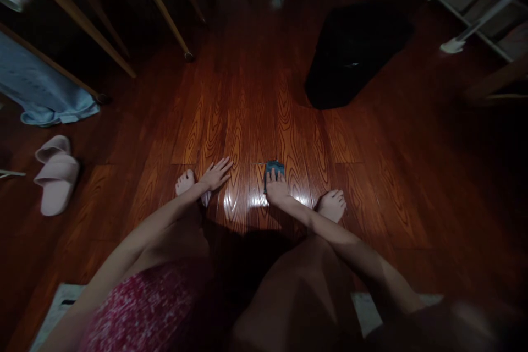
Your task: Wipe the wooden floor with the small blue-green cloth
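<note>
I look down past my knees at a glossy wooden floor (pixel 256 115). My right hand (pixel 276 187) presses flat on a small blue cloth (pixel 274 167) lying on the boards, fingers together over it. My left hand (pixel 215 175) rests beside it on the bare floor, fingers spread and holding nothing. My bare feet (pixel 331 204) flank the hands, the left foot (pixel 185 181) just behind the left hand. A bright reflection shines on the boards between the hands.
A pair of pale slippers (pixel 55 175) lies at the left. Wooden furniture legs (pixel 165 16) and a hanging blue cloth (pixel 39 88) fill the upper left. A black bag (pixel 352 52) sits ahead on the right, a white rack (pixel 482 0) beyond it.
</note>
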Available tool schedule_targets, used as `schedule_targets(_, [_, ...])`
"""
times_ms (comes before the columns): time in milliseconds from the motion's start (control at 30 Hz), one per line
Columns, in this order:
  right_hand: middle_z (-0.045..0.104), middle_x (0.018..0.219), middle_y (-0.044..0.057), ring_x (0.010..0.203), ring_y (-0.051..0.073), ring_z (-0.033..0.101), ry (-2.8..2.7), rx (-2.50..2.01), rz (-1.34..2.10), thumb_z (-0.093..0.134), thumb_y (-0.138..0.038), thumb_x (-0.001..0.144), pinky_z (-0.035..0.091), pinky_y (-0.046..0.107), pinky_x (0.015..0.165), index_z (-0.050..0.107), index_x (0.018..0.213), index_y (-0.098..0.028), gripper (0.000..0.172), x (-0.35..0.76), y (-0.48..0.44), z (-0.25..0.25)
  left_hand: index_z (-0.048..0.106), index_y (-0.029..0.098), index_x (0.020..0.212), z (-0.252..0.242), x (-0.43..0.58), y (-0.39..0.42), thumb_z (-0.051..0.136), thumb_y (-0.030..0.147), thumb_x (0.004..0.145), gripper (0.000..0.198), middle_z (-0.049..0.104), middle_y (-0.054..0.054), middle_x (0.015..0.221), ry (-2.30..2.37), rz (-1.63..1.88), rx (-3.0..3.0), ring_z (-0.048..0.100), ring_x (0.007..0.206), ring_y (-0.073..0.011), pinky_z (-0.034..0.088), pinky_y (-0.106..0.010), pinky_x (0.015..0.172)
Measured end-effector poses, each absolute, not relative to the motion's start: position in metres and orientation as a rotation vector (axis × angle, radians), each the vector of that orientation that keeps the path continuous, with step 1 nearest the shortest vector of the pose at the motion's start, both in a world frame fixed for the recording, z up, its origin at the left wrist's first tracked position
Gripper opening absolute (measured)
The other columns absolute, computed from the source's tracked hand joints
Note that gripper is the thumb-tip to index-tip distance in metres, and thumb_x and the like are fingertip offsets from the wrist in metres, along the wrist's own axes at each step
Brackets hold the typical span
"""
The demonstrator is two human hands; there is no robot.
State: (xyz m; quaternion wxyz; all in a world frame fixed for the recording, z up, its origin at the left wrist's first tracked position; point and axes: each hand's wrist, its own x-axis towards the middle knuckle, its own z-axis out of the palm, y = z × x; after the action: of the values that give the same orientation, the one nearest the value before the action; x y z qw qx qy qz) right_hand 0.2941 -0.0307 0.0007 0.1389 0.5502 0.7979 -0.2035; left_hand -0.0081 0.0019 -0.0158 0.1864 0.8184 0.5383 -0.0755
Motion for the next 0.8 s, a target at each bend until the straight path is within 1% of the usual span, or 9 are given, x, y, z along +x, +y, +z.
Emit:
schedule_targets(100, [0.018, 0.163, 0.025, 0.15, 0.039, 0.026, 2.371, 1.484, -0.631, 0.057, -0.025, 0.086, 0.02, 0.056, 0.122, 0.027, 0.158, -0.005, 0.081, 0.287, -0.04, 0.0, 0.012, 0.031, 0.162, -0.015, -0.007, 0.002, 0.025, 0.056, 0.104, 0.065, 0.007, -0.002, 0.17, 1.516, -0.218, 2.301, 0.01, 0.155, -0.0263, 0.018, -0.058, 0.123])
schedule_targets(200, [0.015, 0.164, 0.022, 0.152, 0.036, 0.021, 2.396, 1.469, -0.623, 0.054, -0.023, 0.086, 0.019, 0.053, 0.124, 0.027, 0.158, -0.005, 0.078, 0.287, -0.038, 0.004, 0.012, 0.031, 0.162, -0.016, -0.007, 0.002, 0.025, 0.056, 0.104, 0.065, 0.007, -0.003, 0.17, 1.514, -0.216, 2.298, 0.01, 0.155, -0.0265, 0.018, -0.058, 0.123])
schedule_targets(267, [0.011, 0.165, 0.021, 0.153, 0.036, 0.017, 2.395, 1.5, -0.607, 0.053, -0.025, 0.088, 0.018, 0.051, 0.124, 0.025, 0.158, -0.004, 0.079, 0.29, -0.032, 0.008, 0.012, 0.031, 0.162, -0.016, -0.008, 0.002, 0.026, 0.056, 0.104, 0.065, 0.007, -0.003, 0.17, 1.511, -0.21, 2.304, 0.01, 0.155, -0.0266, 0.018, -0.058, 0.123])
schedule_targets(367, [0.008, 0.166, 0.022, 0.154, 0.037, 0.011, 2.39, 1.541, -0.608, 0.056, -0.031, 0.088, 0.016, 0.054, 0.124, 0.021, 0.159, -0.005, 0.084, 0.293, -0.027, 0.01, 0.011, 0.032, 0.162, -0.016, -0.008, 0.002, 0.026, 0.056, 0.104, 0.065, 0.007, -0.002, 0.17, 1.509, -0.213, 2.309, 0.01, 0.155, -0.027, 0.02, -0.058, 0.122])
schedule_targets(500, [0.01, 0.166, 0.024, 0.154, 0.039, 0.013, 2.418, 1.352, -0.719, 0.065, -0.031, 0.084, 0.019, 0.055, 0.123, 0.023, 0.16, -0.008, 0.089, 0.285, -0.041, 0.008, 0.011, 0.031, 0.162, -0.015, -0.007, 0.002, 0.027, 0.054, 0.104, 0.065, 0.007, -0.003, 0.17, 1.516, -0.227, 2.307, 0.01, 0.155, -0.0269, 0.02, -0.057, 0.122])
schedule_targets(600, [0.015, 0.167, 0.018, 0.154, 0.035, 0.014, 2.565, 1.044, -0.806, 0.066, -0.029, 0.084, 0.021, 0.051, 0.124, 0.028, 0.159, -0.015, 0.086, 0.276, -0.055, 0.004, 0.011, 0.031, 0.162, -0.015, -0.007, 0.002, 0.027, 0.053, 0.104, 0.064, 0.007, -0.004, 0.17, 1.515, -0.229, 2.301, 0.01, 0.155, -0.0272, 0.02, -0.058, 0.122])
schedule_targets(667, [0.017, 0.168, 0.016, 0.154, 0.033, 0.013, 2.654, 0.912, -0.795, 0.064, -0.027, 0.084, 0.021, 0.05, 0.124, 0.029, 0.159, -0.016, 0.082, 0.272, -0.057, 0.004, 0.01, 0.032, 0.162, -0.016, -0.008, 0.002, 0.026, 0.054, 0.104, 0.064, 0.007, -0.004, 0.17, 1.508, -0.221, 2.3, 0.011, 0.155, -0.0272, 0.021, -0.058, 0.122])
schedule_targets(733, [0.016, 0.168, 0.015, 0.155, 0.032, 0.013, 2.677, 0.925, -0.749, 0.061, -0.023, 0.085, 0.019, 0.05, 0.125, 0.029, 0.159, -0.015, 0.081, 0.271, -0.052, 0.005, 0.01, 0.033, 0.162, -0.018, -0.009, 0.003, 0.026, 0.055, 0.104, 0.064, 0.008, -0.003, 0.17, 1.506, -0.202, 2.307, 0.011, 0.155, -0.027, 0.02, -0.058, 0.122])
schedule_targets(800, [0.015, 0.167, 0.016, 0.154, 0.032, 0.012, 2.639, 1.084, -0.69, 0.057, -0.021, 0.087, 0.019, 0.05, 0.125, 0.028, 0.159, -0.012, 0.078, 0.272, -0.043, 0.008, 0.01, 0.033, 0.162, -0.019, -0.009, 0.003, 0.027, 0.055, 0.104, 0.064, 0.009, -0.003, 0.17, 1.504, -0.189, 2.319, 0.011, 0.155, -0.0267, 0.02, -0.058, 0.122])
